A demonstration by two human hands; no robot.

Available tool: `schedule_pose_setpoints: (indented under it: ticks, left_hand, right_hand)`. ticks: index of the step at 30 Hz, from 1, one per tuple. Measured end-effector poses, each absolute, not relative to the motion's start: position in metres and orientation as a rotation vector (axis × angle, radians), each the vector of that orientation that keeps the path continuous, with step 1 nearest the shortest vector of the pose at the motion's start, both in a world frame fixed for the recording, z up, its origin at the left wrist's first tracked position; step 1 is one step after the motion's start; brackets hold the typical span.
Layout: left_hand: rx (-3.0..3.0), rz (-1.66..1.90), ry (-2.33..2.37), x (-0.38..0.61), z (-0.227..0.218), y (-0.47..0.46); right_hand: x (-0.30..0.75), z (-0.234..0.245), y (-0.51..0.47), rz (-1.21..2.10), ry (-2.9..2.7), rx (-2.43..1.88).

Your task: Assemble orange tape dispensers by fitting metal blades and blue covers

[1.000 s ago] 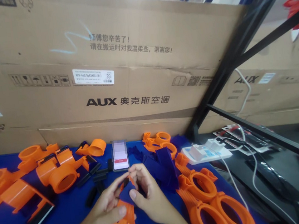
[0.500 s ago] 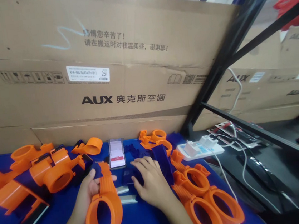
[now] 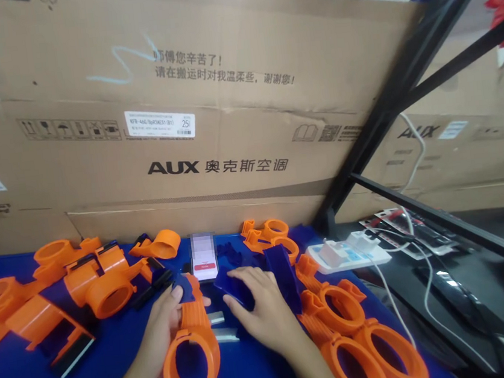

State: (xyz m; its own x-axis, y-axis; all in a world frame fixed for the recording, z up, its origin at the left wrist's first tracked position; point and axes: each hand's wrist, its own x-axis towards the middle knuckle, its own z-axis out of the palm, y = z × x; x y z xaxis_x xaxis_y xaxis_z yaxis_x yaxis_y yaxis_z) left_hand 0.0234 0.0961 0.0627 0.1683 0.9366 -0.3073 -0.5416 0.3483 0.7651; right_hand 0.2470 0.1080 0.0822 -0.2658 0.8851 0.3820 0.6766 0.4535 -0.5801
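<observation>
My left hand (image 3: pixel 166 317) is closed round the handle of an orange plastic tape dispenser body (image 3: pixel 193 365), its ring hanging toward me. A small blue plastic piece (image 3: pixel 182 291) sits at the handle's top, under my thumb. My right hand (image 3: pixel 265 309) has its thumb and fingers round a blue plastic part (image 3: pixel 235 289) low over the table; its far side is hidden by the fingers. Between the hands lie two metal strips, an upper metal strip (image 3: pixel 216 318) and a lower metal strip (image 3: pixel 225 336). Behind them a phone (image 3: pixel 205 267) leans upright.
Several tape dispensers with black-edged fronts (image 3: pixel 51 321) lie at left. More orange dispenser bodies (image 3: pixel 350 354) are piled at right beside blue parts (image 3: pixel 284 273). A white power strip (image 3: pixel 350 255) with cables sits by the black rack post (image 3: pixel 365 140). A large cardboard box (image 3: pixel 226 125) stands behind.
My right hand has closed its fingers round the blue plastic part and tilted it up. The left hand still holds the orange tape dispenser body. The whole view has shifted slightly.
</observation>
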Motion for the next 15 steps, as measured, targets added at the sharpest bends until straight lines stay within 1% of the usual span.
schedule_pose_setpoints:
  ticks: [5, 8, 15]
  left_hand:
    - [0.72, 1.264, 0.886, 0.027, 0.059, 0.097]
    - [0.783, 1.269, 0.925, 0.028, 0.062, 0.094]
    - [0.878, 1.298, 0.969, 0.031, 0.073, 0.088]
  right_hand:
    - [0.242, 0.086, 0.101, 0.674, -1.804, -1.045]
    - [0.236, 0.087, 0.099, 0.724, -1.806, -0.981]
    - [0.23, 0.089, 0.099, 0.787, -1.859, -0.989]
